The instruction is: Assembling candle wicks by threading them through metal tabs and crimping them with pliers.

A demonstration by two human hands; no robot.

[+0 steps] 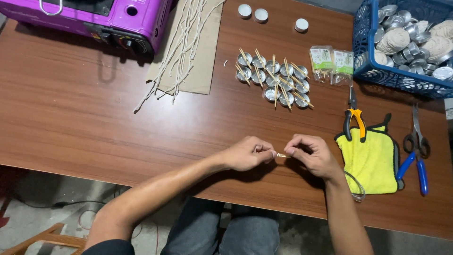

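**Two hands pinch one small stick over the bench**

Nearest the camera, the person's knees in grey trousers show below the edge of the wooden bench (94, 118). Just above that edge the two hands meet. The left hand (245, 153) and the right hand (311, 153) each have the fingertips pressed together on opposite ends of one short, pale stick (282, 155), which lies level between them, just above the bench top. Each grip is a tight pinch on the stick; the remaining fingers curl inward.

Right of the right hand lies one yellow cloth (370, 160), with a loop of thin wire (357, 189) at its near left corner. On the cloth's far edge rests one pair of pliers with orange and black handles (355, 118). Further right are two more tools: one pair of scissors with dark handles (417, 134) and one tool with blue handles (415, 170).

Beyond the hands stands a cluster of about thirteen small metal cups (272, 78), in rough rows, most with thin sticks laid across their rims. Just right of them are two small clear packets (332, 63). Left of the cups, one sheet of cardboard (198, 56) carries a bundle of white wick strings (181, 42), too many to count.

At the far edge sit three white-filled cups (259, 14), one purple portable stove (94, 16) at far left, and one blue basket (406, 42) at far right, filled with empty metal cups and several balls of string.
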